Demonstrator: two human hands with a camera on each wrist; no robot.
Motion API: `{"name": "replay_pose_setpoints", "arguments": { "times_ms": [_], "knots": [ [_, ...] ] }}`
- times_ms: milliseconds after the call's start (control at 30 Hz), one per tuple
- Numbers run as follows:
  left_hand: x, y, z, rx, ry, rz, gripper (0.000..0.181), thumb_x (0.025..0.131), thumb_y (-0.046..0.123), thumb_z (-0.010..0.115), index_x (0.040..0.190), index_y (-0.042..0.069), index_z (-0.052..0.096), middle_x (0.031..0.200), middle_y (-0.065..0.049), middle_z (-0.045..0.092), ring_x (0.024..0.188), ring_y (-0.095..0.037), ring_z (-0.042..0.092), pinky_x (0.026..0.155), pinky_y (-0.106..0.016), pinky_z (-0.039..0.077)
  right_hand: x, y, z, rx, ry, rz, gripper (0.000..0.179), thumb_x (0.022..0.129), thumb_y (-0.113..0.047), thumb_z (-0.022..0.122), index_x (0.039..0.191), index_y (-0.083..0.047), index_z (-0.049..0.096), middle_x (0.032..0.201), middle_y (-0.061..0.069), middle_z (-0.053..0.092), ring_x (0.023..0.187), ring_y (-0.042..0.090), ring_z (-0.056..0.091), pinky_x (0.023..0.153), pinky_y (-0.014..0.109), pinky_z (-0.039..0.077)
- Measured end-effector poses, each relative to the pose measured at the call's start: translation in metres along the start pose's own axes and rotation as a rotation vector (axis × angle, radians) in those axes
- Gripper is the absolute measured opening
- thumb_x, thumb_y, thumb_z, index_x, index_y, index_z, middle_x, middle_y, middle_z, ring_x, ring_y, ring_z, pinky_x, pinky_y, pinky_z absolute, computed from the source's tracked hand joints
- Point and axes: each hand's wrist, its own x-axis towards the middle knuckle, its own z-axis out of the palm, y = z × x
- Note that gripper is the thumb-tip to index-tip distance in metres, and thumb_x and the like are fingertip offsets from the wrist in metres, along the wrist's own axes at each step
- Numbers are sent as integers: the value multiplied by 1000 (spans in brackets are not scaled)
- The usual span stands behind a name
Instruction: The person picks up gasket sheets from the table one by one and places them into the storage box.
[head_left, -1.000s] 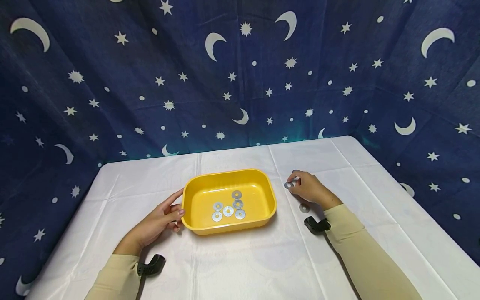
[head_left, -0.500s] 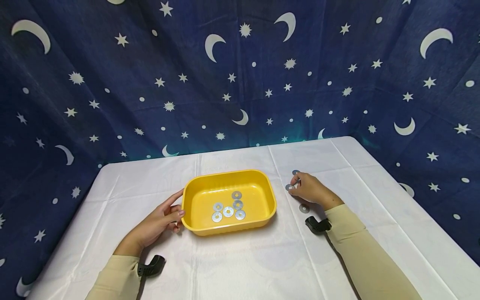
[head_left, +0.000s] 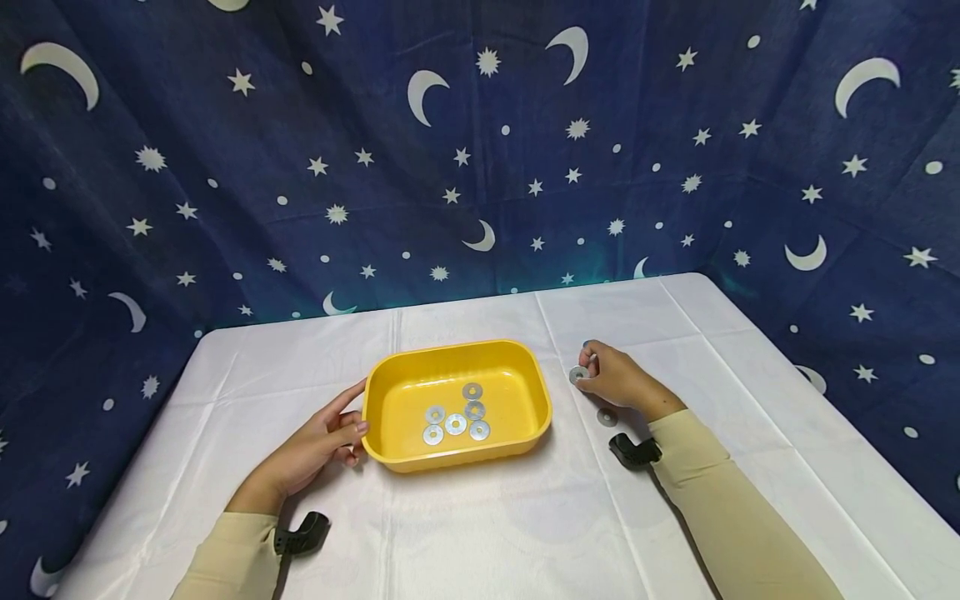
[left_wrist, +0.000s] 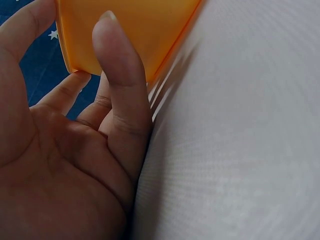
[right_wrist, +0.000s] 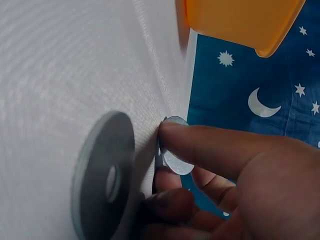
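Note:
A yellow plastic tray [head_left: 390, 358] holds several flat metal washers [head_left: 455, 424]. My left hand [head_left: 318, 446] is at the tray's left end, thumb and index finger spread and touching its rim; the left wrist view shows the fingers against the orange-looking wall [left_wrist: 160, 30]. Right of the tray, my right hand [head_left: 622, 379] pinches a washer [head_left: 577, 375] by its edge, tilted; in the right wrist view that washer [right_wrist: 176, 157] is partly covered by the thumb. One loose washer [head_left: 607, 417] lies nearer my wrist. Another [head_left: 587, 343] is mostly hidden behind the right fingers.
A white cloth [head_left: 465, 533] covers the table, with visible crease lines. A dark blue curtain [head_left: 285, 117] with moons and stars hangs behind it and along the sides. Black wrist straps with mounts sit on the left [head_left: 302, 533] and right [head_left: 633, 451] sleeves.
The washer at the right fingertips has tilted up and looks brighter. The right hand has barely shifted, covering more of the far washer again. The left hand and the tray have stayed put.

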Motion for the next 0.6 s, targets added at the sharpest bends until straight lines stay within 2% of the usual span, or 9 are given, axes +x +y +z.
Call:
{"name": "replay_pose_setpoints", "arguments": {
  "times_ms": [300,600],
  "knots": [
    [-1,0,0,-5,-9,8,67,91,24,56,145,36,18,103,-13,49,72,-18,55,66,-28,54,-1,-2,0,16,-6,0,22,84,-10,62,102,-12,48,78,7,48,63,18,48,56,27,42],
    [-1,0,0,-12,-16,16,68,91,24,57,145,35,18,101,-11,49,71,-18,55,64,-28,53,-3,-7,0,36,-13,-28,17,86,-6,53,102,-11,50,80,9,51,57,18,51,54,27,45]
  ]
}}
